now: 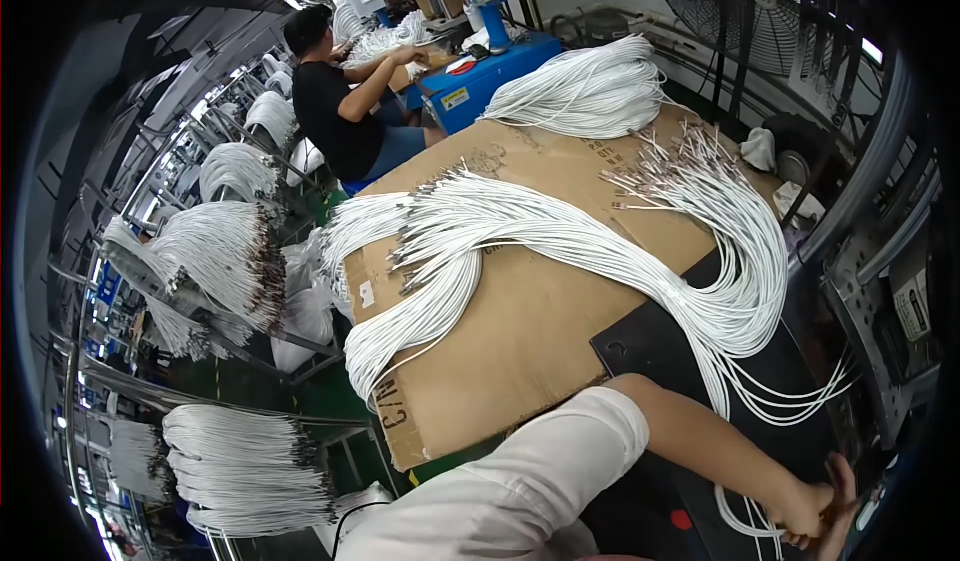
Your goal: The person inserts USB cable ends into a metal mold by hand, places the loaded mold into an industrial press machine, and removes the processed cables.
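My left arm, in a white sleeve, reaches across to the lower right. My left hand (801,513) is closed there, its curled fingers at the end of several thin white cables (738,527) that loop up from below. Right beside it, touching or nearly so, is my right hand (845,509), seen only in part at the dark rim; its grip is hidden. Above my forearm a long bundle of white cables (640,266) lies curved over the cardboard (530,346) and a black mat (640,336). Some loose cable loops (800,401) hang near the mat's right side.
A coiled white cable bundle (585,91) lies at the cardboard's far end. Racks on the left carry more cable bundles (245,471). A co-worker (340,111) sits by a blue bench (480,91). Metal machine parts (880,291) stand at the right, a large fan (735,6) behind.
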Demonstrator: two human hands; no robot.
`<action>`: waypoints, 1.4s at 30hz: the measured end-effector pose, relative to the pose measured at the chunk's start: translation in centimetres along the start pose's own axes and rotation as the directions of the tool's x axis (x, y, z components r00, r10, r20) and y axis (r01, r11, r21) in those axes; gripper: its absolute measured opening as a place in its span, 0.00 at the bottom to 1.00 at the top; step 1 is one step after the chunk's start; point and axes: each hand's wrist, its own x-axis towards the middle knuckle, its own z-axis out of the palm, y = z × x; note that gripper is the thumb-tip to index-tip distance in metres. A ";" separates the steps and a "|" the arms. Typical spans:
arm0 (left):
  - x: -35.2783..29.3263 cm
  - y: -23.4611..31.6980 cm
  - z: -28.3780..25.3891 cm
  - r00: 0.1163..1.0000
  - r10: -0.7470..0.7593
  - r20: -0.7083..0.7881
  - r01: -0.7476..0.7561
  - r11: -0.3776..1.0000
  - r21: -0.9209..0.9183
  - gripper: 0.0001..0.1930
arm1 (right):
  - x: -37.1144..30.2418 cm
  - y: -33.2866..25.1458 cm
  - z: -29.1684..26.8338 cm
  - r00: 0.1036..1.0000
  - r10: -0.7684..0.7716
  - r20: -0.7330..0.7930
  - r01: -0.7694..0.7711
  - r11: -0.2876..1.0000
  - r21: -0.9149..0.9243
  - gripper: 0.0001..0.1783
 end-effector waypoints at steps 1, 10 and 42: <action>-3.6 9.3 4.8 0.893 -0.451 0.015 0.422 0.847 0.323 0.10 | 0.3 -0.2 -0.6 0.999 -0.041 -0.019 0.034 0.965 -0.260 0.45; -9.6 20.7 1.9 0.911 -0.403 -0.090 0.413 0.887 0.206 0.07 | 9.2 8.4 -3.0 0.772 -0.628 0.100 0.100 -0.036 -0.994 0.20; -8.4 21.9 2.6 0.805 -0.463 -0.372 0.588 0.704 0.398 0.09 | 0.3 1.1 5.0 0.963 0.163 -0.213 -0.148 0.985 0.087 0.14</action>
